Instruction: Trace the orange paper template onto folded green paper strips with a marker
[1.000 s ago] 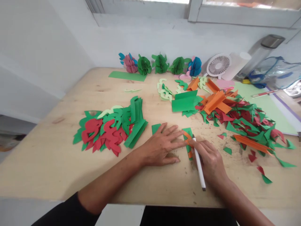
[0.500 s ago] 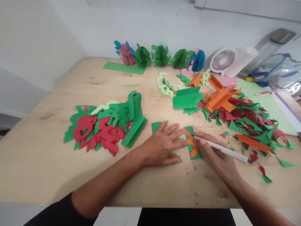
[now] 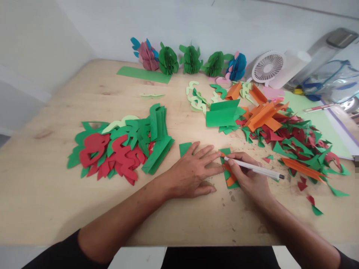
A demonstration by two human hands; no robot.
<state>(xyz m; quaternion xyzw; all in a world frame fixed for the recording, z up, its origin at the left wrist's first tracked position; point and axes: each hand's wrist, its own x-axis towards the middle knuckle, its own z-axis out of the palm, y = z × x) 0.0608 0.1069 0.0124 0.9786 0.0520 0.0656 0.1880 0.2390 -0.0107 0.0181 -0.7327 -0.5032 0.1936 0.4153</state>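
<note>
Pen (image 3: pixel 262 170) slid nearer splayed left hand (image 3: pixel 193 175); right hand (image 3: pixel 251 181) grips it over wavy paper (image 3: pixel 231 181).

Soft, diffuse light is falling over the table (image 3: pixel 84 93), and the wall (image 3: pixel 117 26) is looking pale grey. A faint shadow is spreading beside the left arm (image 3: pixel 131 213). Highlights are glinting on the bag (image 3: pixel 333 84). Fine detail is smearing slightly, and edge distortion is stretching the bottle (image 3: pixel 320 54).
</note>
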